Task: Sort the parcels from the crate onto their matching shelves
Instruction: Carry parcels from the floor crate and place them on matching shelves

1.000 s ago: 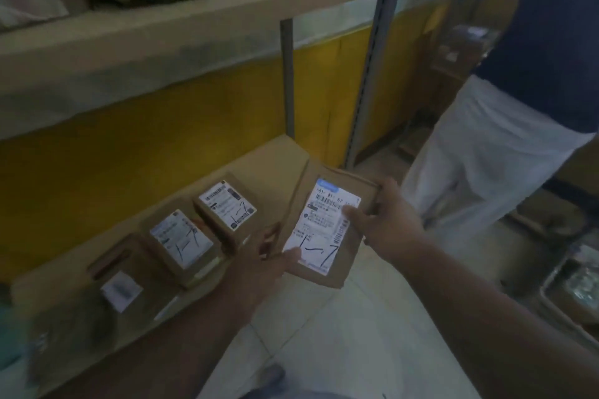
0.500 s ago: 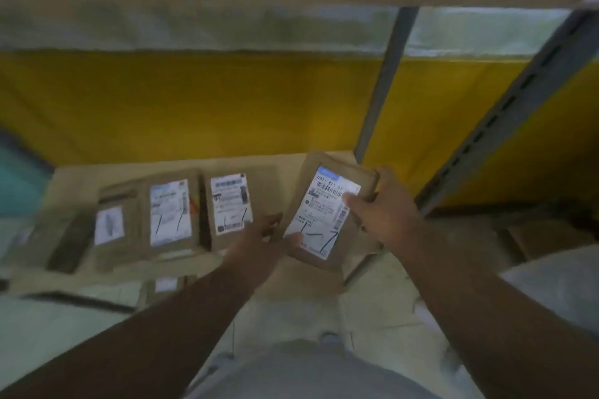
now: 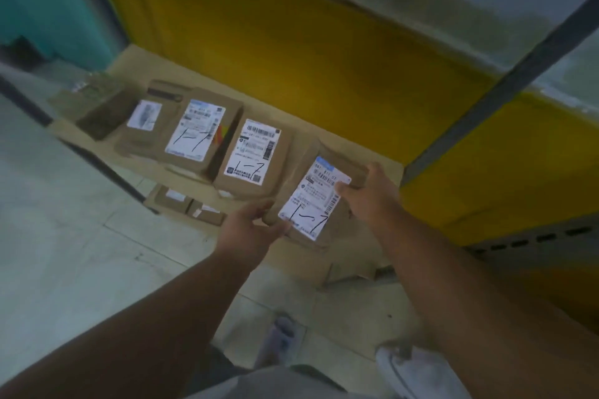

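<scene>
A brown cardboard parcel (image 3: 311, 201) with a white label marked "1-7" is held low over the right end of the shelf board (image 3: 372, 159). My left hand (image 3: 249, 230) grips its near left corner. My right hand (image 3: 369, 194) holds its right edge, thumb on the label. Just left of it lies a second "1-7" parcel (image 3: 252, 155), then a third "1-7" parcel (image 3: 201, 129) and a smaller labelled parcel (image 3: 146, 120). Whether the held parcel touches the shelf cannot be told.
A grey metal upright (image 3: 505, 81) rises at the shelf's right end, with a yellow wall (image 3: 291, 42) behind. More small parcels (image 3: 184, 204) lie on the level below the shelf. Pale floor tiles (image 3: 64, 236) spread to the left, and my shoe (image 3: 418, 369) shows at the bottom.
The view has tilted down and closer to the low shelf. Both hands have brought the parcel lower, right beside the row of "1-7" parcels.
</scene>
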The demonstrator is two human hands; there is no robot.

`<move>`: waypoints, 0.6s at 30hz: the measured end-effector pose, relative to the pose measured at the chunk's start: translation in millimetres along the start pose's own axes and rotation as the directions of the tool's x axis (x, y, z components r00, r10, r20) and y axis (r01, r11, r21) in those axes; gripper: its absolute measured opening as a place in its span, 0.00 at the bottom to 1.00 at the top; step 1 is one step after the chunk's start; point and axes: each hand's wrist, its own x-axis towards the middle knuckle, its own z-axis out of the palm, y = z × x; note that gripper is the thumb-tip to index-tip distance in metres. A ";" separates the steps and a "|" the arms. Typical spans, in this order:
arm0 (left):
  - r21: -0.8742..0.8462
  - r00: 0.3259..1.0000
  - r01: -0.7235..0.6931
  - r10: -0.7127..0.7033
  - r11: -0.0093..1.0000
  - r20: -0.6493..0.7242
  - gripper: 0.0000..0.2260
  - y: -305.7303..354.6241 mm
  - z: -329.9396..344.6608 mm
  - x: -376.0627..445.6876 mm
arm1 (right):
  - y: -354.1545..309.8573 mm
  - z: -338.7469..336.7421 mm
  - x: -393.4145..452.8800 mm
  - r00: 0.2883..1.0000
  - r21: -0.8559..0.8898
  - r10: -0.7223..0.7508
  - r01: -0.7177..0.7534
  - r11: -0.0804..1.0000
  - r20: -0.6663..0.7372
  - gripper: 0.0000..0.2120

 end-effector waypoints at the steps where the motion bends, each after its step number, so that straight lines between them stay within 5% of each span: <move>1: -0.018 1.000 0.012 -0.012 1.000 -0.010 0.15 -2.6 1.2 0.4 | -1.0 4.6 3.9 1.000 -0.043 -0.005 0.006 0.999 0.002 0.37; 6: -0.103 0.992 0.108 -0.114 0.989 -0.055 0.19 -8.7 15.9 6.9 | -9.1 17.6 16.2 0.998 -0.205 -0.059 0.063 0.977 0.024 0.36; 11: -0.121 0.982 0.148 -0.160 0.982 -0.096 0.15 -5.8 27.9 21.8 | -9.4 25.3 17.7 0.955 -0.201 -0.175 0.225 0.953 0.239 0.32; 15: -0.177 0.986 0.146 -0.157 0.973 -0.051 0.12 -2.9 28.6 23.7 | -10.7 22.0 6.7 0.957 -0.211 -0.192 0.239 0.948 0.219 0.25; 18: -0.217 0.987 0.151 -0.159 0.964 -0.019 0.21 -2.5 19.0 11.2 | -15.5 13.6 -12.7 0.955 -0.243 -0.249 0.283 0.928 0.160 0.25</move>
